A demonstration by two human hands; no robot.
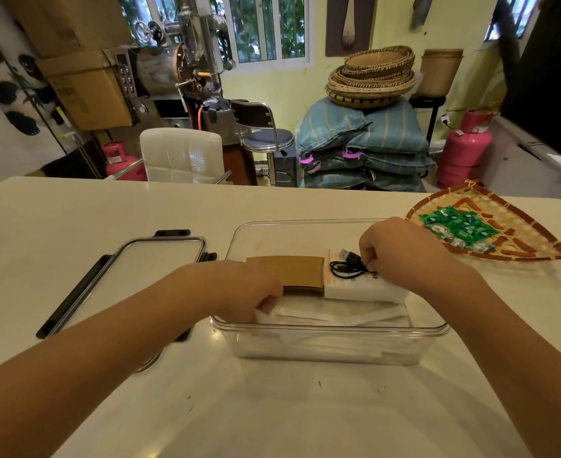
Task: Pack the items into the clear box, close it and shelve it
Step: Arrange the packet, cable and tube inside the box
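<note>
You are partway through packing. Your left hand (pixel 249 292) is curled, its grip on white folded paper (pixel 332 317) inside the clear rectangular plastic box (pixel 332 328) on the cream table (pixel 74 219). Your right hand (pixel 401 252) pinches a coiled black USB cable (pixel 347 266) over a white block (pixel 365 289), beside a brown cardboard sleeve (pixel 287 271). Green sachets (pixel 456 228) wait on the woven tray (pixel 517 226). The clear black-clipped lid (pixel 124 276) lies left, nothing blocking it; closing and shelving remain.
</note>
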